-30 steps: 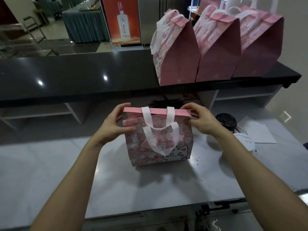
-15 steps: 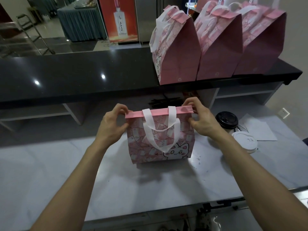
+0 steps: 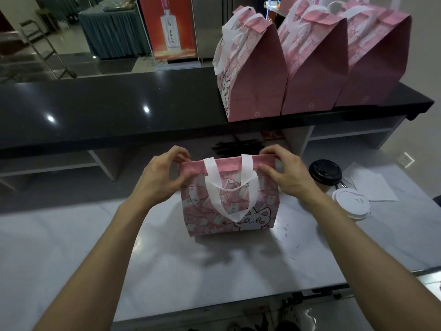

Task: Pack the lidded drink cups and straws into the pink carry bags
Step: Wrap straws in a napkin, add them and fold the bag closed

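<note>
While the pink carry bag (image 3: 230, 206) stands upright on the white counter (image 3: 71, 247), both hands pinch its folded top edge. Left hand (image 3: 158, 179) grips the left corner, right hand (image 3: 287, 175) the right.

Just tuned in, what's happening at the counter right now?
A person is closing up a pink carry bag on the white counter. The left hand and right hand each pinch an end of its folded top edge. Three more pink bags stand closed on the black ledge behind. A black-lidded cup and a white-lidded cup wait beside the right arm, unpacked.
</note>
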### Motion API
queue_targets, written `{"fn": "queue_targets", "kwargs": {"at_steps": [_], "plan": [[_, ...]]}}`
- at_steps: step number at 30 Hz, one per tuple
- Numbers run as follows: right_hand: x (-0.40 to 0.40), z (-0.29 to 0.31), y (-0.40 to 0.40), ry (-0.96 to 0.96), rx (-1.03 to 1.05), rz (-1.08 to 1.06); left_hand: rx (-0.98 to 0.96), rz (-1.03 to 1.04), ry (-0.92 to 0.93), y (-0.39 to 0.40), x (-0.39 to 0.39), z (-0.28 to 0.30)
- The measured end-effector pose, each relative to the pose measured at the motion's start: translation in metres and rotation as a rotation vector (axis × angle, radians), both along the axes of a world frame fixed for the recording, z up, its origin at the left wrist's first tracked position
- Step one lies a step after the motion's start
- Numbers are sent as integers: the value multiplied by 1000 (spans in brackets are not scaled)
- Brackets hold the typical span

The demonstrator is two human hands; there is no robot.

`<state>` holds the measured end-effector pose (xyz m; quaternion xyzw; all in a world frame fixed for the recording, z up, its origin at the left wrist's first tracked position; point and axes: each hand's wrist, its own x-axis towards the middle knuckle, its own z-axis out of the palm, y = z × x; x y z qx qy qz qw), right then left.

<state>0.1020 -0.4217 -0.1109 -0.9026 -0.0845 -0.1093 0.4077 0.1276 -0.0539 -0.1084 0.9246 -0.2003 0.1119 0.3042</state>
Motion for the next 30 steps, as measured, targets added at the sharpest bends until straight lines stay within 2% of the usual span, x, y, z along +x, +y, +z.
{"fn": "queue_targets", "kwargs": {"at_steps": [4,10,20,26,30], "plan": [[4,-1,-3,12,-12,-16,73,-36,34,1,7,1],[12,4,-7,38,-46,-9,42,84,90,-1,15,2],[5,6,-15,76,-116,-4,23,100,153,6,12,15],[-4,1,-11,70,-72,6,-34,113,234,10,5,12],[-7,-3,-12,144,49,3,63,97,235,8,3,24]]}}
